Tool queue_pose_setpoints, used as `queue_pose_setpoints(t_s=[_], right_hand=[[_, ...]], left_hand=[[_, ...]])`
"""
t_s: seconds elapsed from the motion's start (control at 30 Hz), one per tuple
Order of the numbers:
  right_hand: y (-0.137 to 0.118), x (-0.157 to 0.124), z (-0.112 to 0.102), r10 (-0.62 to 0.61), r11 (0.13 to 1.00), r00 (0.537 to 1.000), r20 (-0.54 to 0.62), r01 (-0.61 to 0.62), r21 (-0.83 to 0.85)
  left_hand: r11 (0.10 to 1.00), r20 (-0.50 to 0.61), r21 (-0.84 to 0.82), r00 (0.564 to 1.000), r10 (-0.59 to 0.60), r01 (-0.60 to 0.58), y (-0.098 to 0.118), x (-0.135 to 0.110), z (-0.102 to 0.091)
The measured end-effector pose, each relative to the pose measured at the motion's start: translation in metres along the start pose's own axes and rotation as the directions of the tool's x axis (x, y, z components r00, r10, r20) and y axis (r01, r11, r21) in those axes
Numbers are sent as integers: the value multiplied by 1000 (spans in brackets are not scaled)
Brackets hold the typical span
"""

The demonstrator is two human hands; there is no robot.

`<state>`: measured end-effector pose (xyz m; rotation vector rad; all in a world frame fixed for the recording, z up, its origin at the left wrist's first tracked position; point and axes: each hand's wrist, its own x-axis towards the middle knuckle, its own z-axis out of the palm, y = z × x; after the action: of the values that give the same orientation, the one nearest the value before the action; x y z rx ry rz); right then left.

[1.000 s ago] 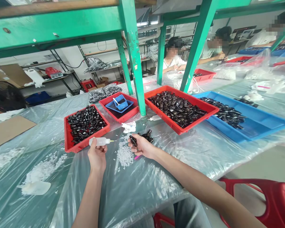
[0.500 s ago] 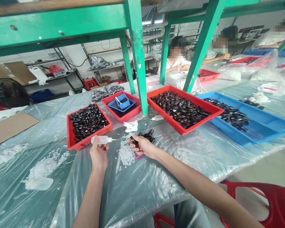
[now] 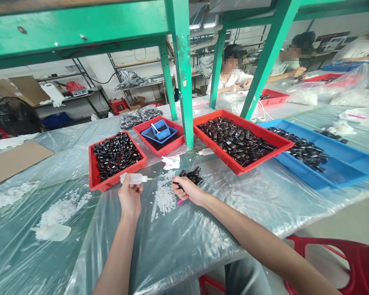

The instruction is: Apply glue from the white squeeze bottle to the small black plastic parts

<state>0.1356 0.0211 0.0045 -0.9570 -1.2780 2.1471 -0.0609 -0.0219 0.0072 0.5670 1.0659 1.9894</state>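
Note:
My left hand [image 3: 130, 197] is closed round a small white squeeze bottle [image 3: 133, 178] whose thin tip points right. My right hand [image 3: 187, 189] pinches a small black part, held over the plastic-covered table [image 3: 178, 233]. A little heap of the same black parts [image 3: 191, 175] lies just beyond its fingers. White plastic scraps [image 3: 164, 196] are scattered between my two hands. A pink sliver [image 3: 180, 201] shows under my right wrist.
Red trays of black parts stand ahead: a small one [image 3: 94, 180] at the left, a large one [image 3: 283, 144] right of a green post [image 3: 184, 78]. A red tray holds a blue dish [image 3: 160, 132]. A blue tray [image 3: 347, 164] lies right. Other people sit behind. A red stool [image 3: 341, 258] is beside me.
The view has drifted a little, so everything sits slightly further right. My right hand has dipped a touch toward the table; both hands keep their hold.

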Motion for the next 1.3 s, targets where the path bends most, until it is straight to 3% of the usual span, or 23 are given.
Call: queue_pose_setpoints(t_s=[0.23,0.4,0.63,1.0,1.3], right_hand=[[3,-1,3,-37,996,999,-6,36,-85],[4,0,3,-55,997,998,-8,54,-62],[-3,-2,1,43,997,998,54,-46,63],[0,-1,2,-17,1000,1000,-9,17,-2],[-2,-3,-1,33,995,997,73,-40,92]], left_hand=[[1000,-1,9,1000,1,-1,0,0,0],[1000,-5,13,1000,-1,1,0,-1,1],[1000,-14,18,1000,-5,5,0,-2,1],[1000,-21,-4,1000,-18,18,0,-1,1],[1000,-33,14,999,-15,15,-2,-1,0]])
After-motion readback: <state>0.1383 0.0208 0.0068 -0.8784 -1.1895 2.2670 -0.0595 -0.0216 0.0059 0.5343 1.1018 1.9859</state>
